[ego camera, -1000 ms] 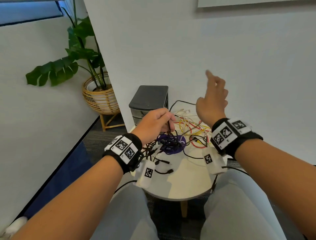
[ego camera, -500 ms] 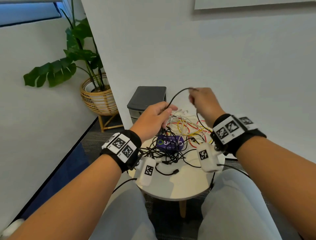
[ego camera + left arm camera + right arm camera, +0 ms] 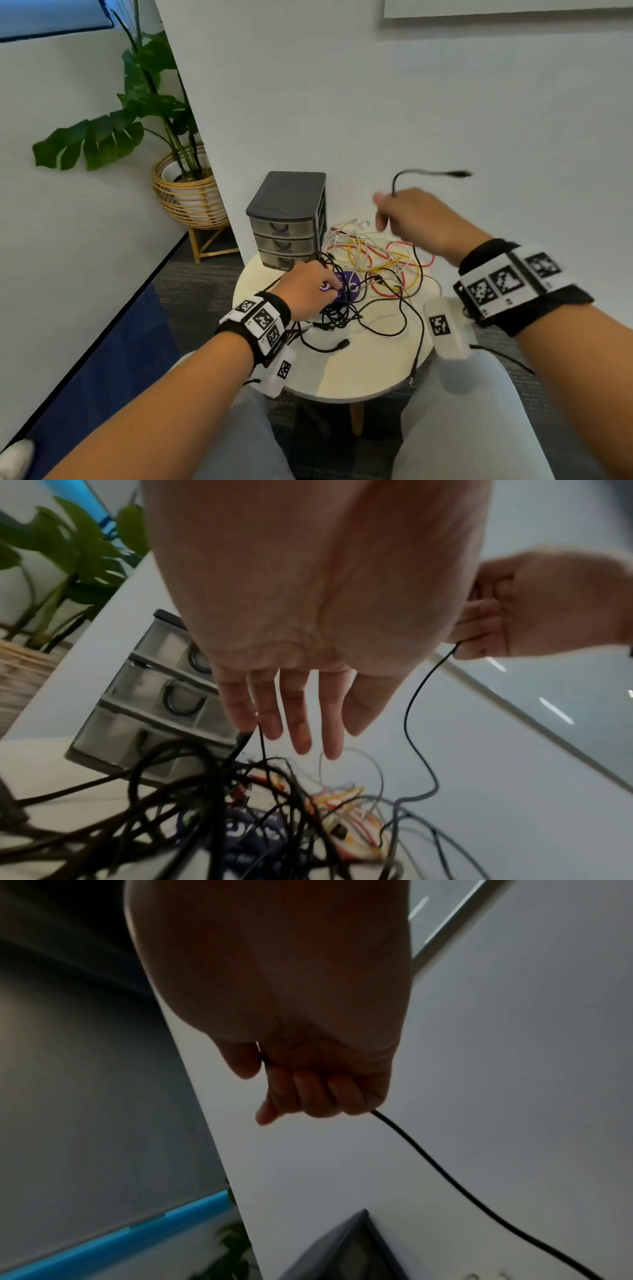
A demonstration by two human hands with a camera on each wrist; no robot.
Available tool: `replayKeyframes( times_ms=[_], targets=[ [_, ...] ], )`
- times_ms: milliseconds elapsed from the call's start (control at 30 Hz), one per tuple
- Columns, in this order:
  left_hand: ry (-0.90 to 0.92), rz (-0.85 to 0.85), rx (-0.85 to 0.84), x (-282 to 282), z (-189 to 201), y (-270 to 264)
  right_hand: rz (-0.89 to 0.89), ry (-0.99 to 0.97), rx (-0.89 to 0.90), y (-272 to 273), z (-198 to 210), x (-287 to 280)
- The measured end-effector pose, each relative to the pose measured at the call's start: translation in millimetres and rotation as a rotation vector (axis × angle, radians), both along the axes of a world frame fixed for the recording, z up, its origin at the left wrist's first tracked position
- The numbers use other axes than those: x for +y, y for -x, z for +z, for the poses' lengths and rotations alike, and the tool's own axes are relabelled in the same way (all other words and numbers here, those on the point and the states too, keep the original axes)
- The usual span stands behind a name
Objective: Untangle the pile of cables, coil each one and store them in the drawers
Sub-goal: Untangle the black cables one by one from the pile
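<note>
A tangle of black, red, yellow and white cables (image 3: 376, 267) lies on a small round white table (image 3: 359, 370). At the table's back left stands a grey three-drawer unit (image 3: 287, 219) (image 3: 154, 696), all drawers closed. My right hand (image 3: 407, 216) (image 3: 308, 1093) is raised above the pile and grips a thin black cable (image 3: 428, 173) (image 3: 428, 1161). Its plug end sticks out to the right, and the rest trails down into the pile. My left hand (image 3: 308, 284) (image 3: 291, 723) is low over the black tangle with fingers straight, beside a purple disc (image 3: 349, 284).
A white wall runs right behind the table and the drawer unit. A potted plant in a wicker stand (image 3: 188, 192) is on the floor to the left. My knees sit against the table's front edge. A loose black cable end (image 3: 342, 343) lies on the near table surface.
My left hand has let go of the black cable and dropped onto the black tangle. My right hand has kept the cable, and its plug end has swung free to the right.
</note>
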State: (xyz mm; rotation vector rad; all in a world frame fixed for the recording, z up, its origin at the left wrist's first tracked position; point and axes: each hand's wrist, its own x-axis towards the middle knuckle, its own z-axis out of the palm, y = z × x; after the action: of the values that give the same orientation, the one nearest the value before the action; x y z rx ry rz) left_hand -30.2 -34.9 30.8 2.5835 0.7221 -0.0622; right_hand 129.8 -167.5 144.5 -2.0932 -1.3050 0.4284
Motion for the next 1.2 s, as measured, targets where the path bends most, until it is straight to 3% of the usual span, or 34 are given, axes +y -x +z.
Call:
replayKeyframes(
  times_ms=[100,200,333,467,567,633,733,833,933,1000,1100,1200],
  targets=[
    [0.059,0.002,0.122,4,-12,0,0.071,0.178,-0.108,7,-36,-6],
    [0.218,0.055,0.074,10,-18,4,0.171,0.319,-0.133,13,-65,-3],
    [0.292,0.147,0.020,16,-24,2,0.321,0.567,-0.173,29,-96,9],
    [0.325,0.205,-0.095,19,-29,-1,0.319,0.759,-0.291,39,-119,18],
    [0.204,0.334,-0.296,26,-29,-1,0.328,0.774,-0.348,42,-127,25],
    [0.208,0.402,-0.322,33,-30,-1,0.325,0.731,-0.327,41,-131,28],
    [0.482,0.466,-0.231,40,-31,-9,0.308,0.674,-0.200,34,-130,31],
    [0.807,0.587,-0.264,41,-26,-16,0.310,0.673,0.007,20,-120,36],
    [0.945,0.672,-0.200,42,-27,-17,0.248,0.670,0.147,9,-111,35],
    [0.892,0.664,-0.109,42,-35,-21,0.205,0.665,0.162,8,-110,33],
    [0.697,0.507,0.038,44,-45,-29,0.185,0.659,0.158,12,-118,34],
    [0.677,0.420,0.134,42,-46,-30,0.227,0.669,0.076,18,-130,35]
  ],
)
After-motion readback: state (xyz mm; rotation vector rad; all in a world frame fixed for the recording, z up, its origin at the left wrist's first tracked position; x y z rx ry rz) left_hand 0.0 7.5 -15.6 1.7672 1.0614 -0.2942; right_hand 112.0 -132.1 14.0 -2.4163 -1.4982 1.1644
